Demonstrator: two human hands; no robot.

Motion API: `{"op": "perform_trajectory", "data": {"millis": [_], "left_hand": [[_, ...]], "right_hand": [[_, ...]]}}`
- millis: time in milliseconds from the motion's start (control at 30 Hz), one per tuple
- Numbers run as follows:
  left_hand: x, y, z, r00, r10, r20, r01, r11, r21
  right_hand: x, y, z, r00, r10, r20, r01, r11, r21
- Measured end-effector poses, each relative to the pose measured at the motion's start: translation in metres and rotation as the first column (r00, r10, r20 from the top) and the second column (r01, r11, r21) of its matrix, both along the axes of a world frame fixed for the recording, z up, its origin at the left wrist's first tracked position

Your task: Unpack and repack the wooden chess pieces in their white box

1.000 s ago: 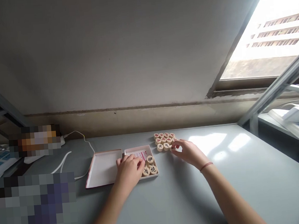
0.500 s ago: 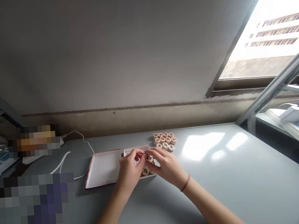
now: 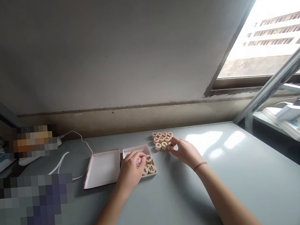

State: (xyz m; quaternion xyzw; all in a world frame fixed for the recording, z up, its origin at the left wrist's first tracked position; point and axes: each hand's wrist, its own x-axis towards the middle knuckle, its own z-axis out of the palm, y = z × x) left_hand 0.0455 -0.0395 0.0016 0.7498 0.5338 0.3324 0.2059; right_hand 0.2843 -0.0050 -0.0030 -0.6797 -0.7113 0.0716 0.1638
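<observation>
"What is the right hand doing?"

"It is pinching a wooden disc at the near right corner of the grouped discs, which are lying near the desk's far edge."

"And the left hand?"

"It is curling its fingers narrowly over the open box; I can't tell whether it is gripping anything."

"Where are the black-marked discs sitting?"

"They're filling the box's near right corner, while more are forming the group's nearest row. The lid is lying just left of the box, its pale inside facing up."
</observation>
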Motion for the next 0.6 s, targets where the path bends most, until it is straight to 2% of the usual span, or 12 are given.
{"op": "perform_trajectory", "data": {"millis": [133,267,400,467,600], "left_hand": [[0.0,0.001,-0.001,1.0,-0.006,-0.023,0.006,1.0,-0.003],[-0.001,0.003,-0.007,0.998,-0.009,-0.066,0.01,1.0,0.017],[0.0,0.007,-0.013,0.985,0.019,-0.169,-0.012,0.999,0.04],[0.004,0.008,-0.013,0.972,0.013,-0.233,-0.008,1.0,0.02],[0.01,0.009,-0.008,0.946,-0.003,-0.323,-0.008,0.999,-0.032]], "right_hand": [[-0.003,0.001,-0.003,1.0,0.002,0.02,-0.001,0.999,-0.049],[-0.001,0.0,0.002,0.999,-0.005,0.034,0.007,0.998,-0.068],[-0.007,-0.006,0.014,1.0,-0.002,-0.001,0.002,1.0,0.027],[-0.017,-0.011,0.018,0.992,0.086,-0.089,-0.081,0.995,0.06],[-0.04,-0.017,0.015,0.925,0.296,-0.237,-0.315,0.948,-0.045]]}}
